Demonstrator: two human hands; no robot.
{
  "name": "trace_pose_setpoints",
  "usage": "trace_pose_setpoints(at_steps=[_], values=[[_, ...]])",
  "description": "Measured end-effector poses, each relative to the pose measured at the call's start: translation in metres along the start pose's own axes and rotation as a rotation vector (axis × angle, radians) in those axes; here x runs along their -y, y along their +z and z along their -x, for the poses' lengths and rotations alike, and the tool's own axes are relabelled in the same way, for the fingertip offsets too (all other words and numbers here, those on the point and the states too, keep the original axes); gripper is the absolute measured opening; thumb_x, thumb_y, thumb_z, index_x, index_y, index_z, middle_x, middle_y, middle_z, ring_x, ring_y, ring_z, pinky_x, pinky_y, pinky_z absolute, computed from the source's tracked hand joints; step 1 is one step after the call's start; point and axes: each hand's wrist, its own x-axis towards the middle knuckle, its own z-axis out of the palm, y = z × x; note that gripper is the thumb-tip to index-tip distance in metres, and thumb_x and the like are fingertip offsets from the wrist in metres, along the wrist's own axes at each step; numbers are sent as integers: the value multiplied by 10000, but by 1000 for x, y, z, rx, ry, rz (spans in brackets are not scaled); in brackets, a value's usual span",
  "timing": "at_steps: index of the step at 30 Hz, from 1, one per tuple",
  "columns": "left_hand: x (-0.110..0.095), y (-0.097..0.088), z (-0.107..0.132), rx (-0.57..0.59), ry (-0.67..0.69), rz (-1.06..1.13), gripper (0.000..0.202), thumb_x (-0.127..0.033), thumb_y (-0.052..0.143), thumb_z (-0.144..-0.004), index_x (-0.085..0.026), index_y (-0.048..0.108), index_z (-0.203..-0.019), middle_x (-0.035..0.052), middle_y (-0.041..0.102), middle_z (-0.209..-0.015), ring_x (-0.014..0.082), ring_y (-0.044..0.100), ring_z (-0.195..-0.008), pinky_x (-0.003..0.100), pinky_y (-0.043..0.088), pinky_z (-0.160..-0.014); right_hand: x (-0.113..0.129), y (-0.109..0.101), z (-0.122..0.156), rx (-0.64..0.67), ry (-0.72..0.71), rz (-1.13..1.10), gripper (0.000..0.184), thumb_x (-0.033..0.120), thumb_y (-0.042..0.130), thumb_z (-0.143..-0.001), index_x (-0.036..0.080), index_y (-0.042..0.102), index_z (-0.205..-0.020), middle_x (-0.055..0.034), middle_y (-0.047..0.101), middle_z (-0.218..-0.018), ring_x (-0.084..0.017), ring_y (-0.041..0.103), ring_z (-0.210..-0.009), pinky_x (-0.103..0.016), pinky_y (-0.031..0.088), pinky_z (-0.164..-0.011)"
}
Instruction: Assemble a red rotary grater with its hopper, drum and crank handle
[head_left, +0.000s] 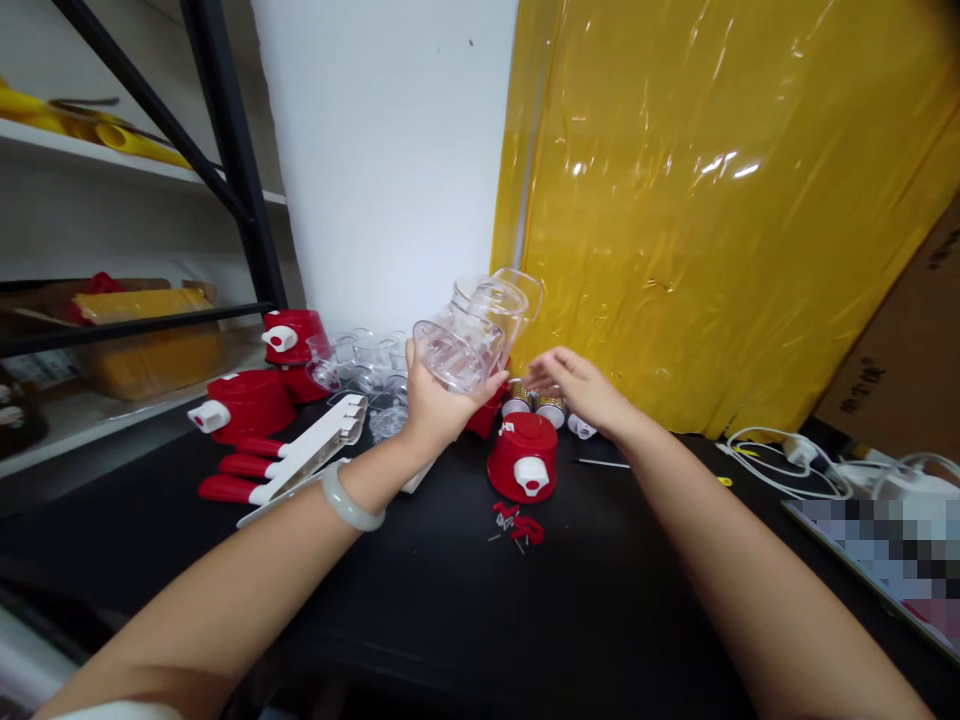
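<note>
My left hand (439,398) grips a clear plastic jug (476,325) by its base and holds it tilted above the black table (465,600). A pale bangle sits on that wrist. My right hand (574,385) reaches forward with fingers spread, just right of the jug and above two small metal-and-white motor parts (534,403). Nothing is in it. A red base with a white button (523,457) stands on the table below and between my hands. A few small red clips and screws (516,525) lie in front of it.
More red bases (251,402) and clear jugs (360,362) crowd the back left, beside red-and-white handles (289,460). A black metal shelf (135,325) stands left. Yellow plastic sheet (712,200) hangs behind. White cables (795,462) and a screen (885,560) lie right.
</note>
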Motion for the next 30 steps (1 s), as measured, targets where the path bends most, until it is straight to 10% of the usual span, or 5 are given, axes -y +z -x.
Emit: trace_pose_setpoints(at_steps=[8,30], values=[[13,4,1,-135,115,24,799,-466,854,-606,-221,358,-1184,100,584,-1140,252,636,-1087,451,504,-986,4,13,12,349,-192,789,381,439,796,-674,172,686,-922,-92,692,-1009,-222,633,-922,-332,482,-810],[11,5,4,-86,87,62,766,-270,867,-590,-227,381,-1179,90,562,-1195,217,655,-1067,359,575,-906,8,10,9,535,-237,1020,203,345,590,-868,254,762,-927,-32,756,-955,-174,666,-825,-268,411,-726]])
